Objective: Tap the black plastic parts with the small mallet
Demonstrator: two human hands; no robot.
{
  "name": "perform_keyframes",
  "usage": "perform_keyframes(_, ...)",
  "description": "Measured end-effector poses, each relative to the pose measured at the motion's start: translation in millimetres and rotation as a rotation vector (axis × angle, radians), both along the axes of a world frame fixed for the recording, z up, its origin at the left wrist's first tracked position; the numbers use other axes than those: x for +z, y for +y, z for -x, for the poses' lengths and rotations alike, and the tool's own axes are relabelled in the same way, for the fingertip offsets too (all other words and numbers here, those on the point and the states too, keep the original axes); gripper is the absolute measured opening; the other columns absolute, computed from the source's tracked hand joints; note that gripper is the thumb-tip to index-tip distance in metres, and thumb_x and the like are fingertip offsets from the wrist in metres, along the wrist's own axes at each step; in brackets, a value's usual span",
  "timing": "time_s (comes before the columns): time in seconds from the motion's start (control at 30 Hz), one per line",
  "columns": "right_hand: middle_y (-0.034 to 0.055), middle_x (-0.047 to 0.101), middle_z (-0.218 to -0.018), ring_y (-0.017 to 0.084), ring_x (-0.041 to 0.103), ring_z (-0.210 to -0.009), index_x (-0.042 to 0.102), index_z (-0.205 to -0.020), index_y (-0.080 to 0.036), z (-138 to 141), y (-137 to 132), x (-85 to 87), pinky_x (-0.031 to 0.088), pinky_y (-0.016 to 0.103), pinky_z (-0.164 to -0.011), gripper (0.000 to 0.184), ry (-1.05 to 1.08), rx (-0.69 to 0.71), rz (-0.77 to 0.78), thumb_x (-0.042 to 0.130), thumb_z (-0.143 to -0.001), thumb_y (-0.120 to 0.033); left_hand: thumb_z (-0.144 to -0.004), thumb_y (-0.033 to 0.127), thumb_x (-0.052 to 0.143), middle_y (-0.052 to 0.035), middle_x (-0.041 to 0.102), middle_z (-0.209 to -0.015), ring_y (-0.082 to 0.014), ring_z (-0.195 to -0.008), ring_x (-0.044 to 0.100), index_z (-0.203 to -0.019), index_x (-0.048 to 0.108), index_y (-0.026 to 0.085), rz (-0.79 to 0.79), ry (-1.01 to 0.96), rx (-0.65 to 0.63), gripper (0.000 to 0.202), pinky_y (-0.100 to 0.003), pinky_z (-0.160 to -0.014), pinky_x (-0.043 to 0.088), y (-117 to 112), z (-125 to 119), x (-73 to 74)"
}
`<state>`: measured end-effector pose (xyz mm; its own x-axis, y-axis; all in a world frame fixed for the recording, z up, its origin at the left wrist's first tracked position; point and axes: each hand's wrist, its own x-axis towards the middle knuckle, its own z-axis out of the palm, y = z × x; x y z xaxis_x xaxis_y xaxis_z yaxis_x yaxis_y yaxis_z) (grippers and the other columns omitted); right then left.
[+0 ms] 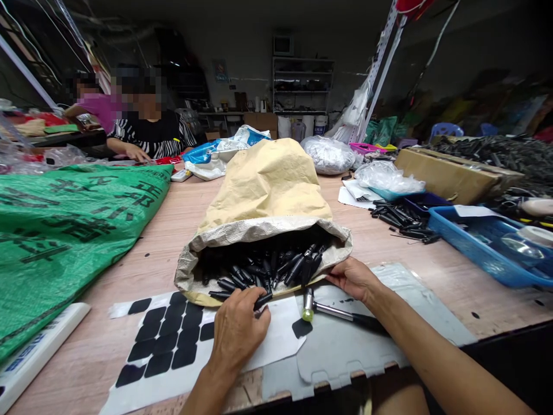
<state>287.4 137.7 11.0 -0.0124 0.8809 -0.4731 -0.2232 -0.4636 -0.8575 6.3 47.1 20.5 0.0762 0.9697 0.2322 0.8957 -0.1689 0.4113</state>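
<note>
A large yellow sack (270,181) lies on the table with its whitish rolled mouth toward me, and many black pen-shaped parts (259,268) fill the opening. At the lower lip, my left hand (239,320) is closed, with a black part showing between fingers and thumb. My right hand (355,279) pinches the sack's rim at the right corner; some fingertips are hidden beneath it. Just below the mouth lies a hammer (332,311) with a yellow-green face. A white sheet with black rounded-square pads (166,334) is left of my left hand.
A grey mat (345,351) covers the near edge. On the left are a green sack (78,230) and a white box (43,351). To the right stand a blue basket (479,248) and loose black parts (400,216). Two people sit across the table, back left.
</note>
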Motion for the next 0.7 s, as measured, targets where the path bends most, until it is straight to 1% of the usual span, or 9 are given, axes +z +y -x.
perform_keyframes(0.1,-0.0002,0.072,-0.086,0.013,0.070,-0.079,0.060,-0.085,-0.019,2.5,-2.8,4.6,0.061,0.024,-0.073,0.034,-0.068,0.014,-0.037,0.062,-0.059,0.002,-0.081,0.015,0.057,-0.0042,0.075,-0.090,-0.0270,-0.090,0.065,-0.094,0.073,0.023,-0.008,0.079,-0.064,0.022,-0.039,-0.082,0.047,-0.8,-0.1,-6.0)
perform_keyframes(0.17,0.0022,0.073,-0.086,0.014,0.070,-0.077,0.062,-0.082,-0.017,4.0,-4.4,8.9,0.060,0.023,-0.069,0.028,-0.122,0.043,-0.055,0.066,-0.059,-0.001,-0.079,0.012,0.057,-0.0045,0.075,-0.089,-0.0268,-0.089,0.066,-0.092,0.074,0.023,0.009,0.077,-0.086,0.024,-0.039,-0.081,0.048,-3.2,1.7,-8.9)
perform_keyframes(0.27,0.0040,0.073,-0.085,0.015,0.069,-0.076,0.066,-0.080,-0.015,3.2,-6.0,16.7,0.056,0.021,-0.061,0.022,-0.234,0.084,-0.088,0.072,-0.061,-0.007,-0.078,0.012,0.057,-0.0050,0.077,-0.096,-0.0266,-0.093,0.068,-0.095,0.074,0.023,0.045,0.012,-0.087,0.027,-0.040,-0.085,0.049,-6.5,4.4,-11.0)
perform_keyframes(0.4,0.0030,0.072,-0.079,0.017,0.068,-0.074,0.068,-0.086,-0.016,-7.5,-12.6,24.3,0.051,0.021,-0.056,0.025,-0.375,0.123,-0.131,0.079,-0.064,-0.018,-0.080,0.015,0.057,-0.0053,0.077,-0.107,-0.0273,-0.103,0.069,-0.102,0.073,0.025,0.097,-0.090,-0.055,0.029,-0.042,-0.093,0.050,-11.3,4.5,-10.5)
perform_keyframes(0.47,0.0021,0.071,-0.080,0.017,0.067,-0.073,0.069,-0.093,-0.017,-16.4,-22.1,23.5,0.051,0.023,-0.058,0.029,-0.466,0.162,-0.190,0.079,-0.069,-0.028,-0.082,0.020,0.057,-0.0057,0.076,-0.104,-0.0271,-0.098,0.069,-0.110,0.070,0.025,0.110,-0.134,-0.020,0.031,-0.041,-0.089,0.051,-16.3,3.4,-9.8)
perform_keyframes(0.53,0.0021,0.070,-0.084,0.017,0.066,-0.076,0.069,-0.104,-0.019,-25.4,-37.2,20.1,0.052,0.026,-0.064,0.034,-0.636,0.194,-0.321,0.075,-0.076,-0.038,-0.082,0.024,0.059,-0.0057,0.073,-0.099,-0.0266,-0.090,0.069,-0.119,0.063,0.024,0.113,-0.174,0.023,0.037,-0.040,-0.082,0.053,-23.4,2.4,-8.9)
perform_keyframes(0.57,0.0032,0.071,-0.087,0.018,0.066,-0.079,0.069,-0.109,-0.019,-29.2,-46.4,18.0,0.053,0.028,-0.069,0.038,-0.737,0.167,-0.394,0.073,-0.079,-0.042,-0.082,0.025,0.059,-0.0058,0.072,-0.098,-0.0265,-0.088,0.068,-0.121,0.059,0.023,0.108,-0.191,0.035,0.039,-0.039,-0.080,0.053,-27.2,2.0,-8.2)
perform_keyframes(0.63,0.0053,0.071,-0.095,0.020,0.066,-0.086,0.066,-0.123,-0.021,-34.0,-66.4,14.8,0.053,0.031,-0.076,0.047,-0.907,0.132,-0.474,0.068,-0.083,-0.046,-0.082,0.023,0.057,-0.0066,0.069,-0.100,-0.0267,-0.091,0.067,-0.115,0.057,0.023,0.092,-0.222,0.010,0.033,-0.039,-0.081,0.053,-34.2,1.0,-6.2)
perform_keyframes(0.7,0.0066,0.070,-0.103,0.022,0.064,-0.094,0.067,-0.122,-0.024,-34.3,-85.1,13.4,0.052,0.034,-0.084,0.043,-1.001,0.234,-0.569,0.066,-0.086,-0.047,-0.086,0.021,0.053,-0.0076,0.067,-0.102,-0.0267,-0.096,0.065,-0.107,0.058,0.023,0.082,-0.244,-0.069,0.022,-0.040,-0.084,0.052,-38.7,-1.6,-3.9)
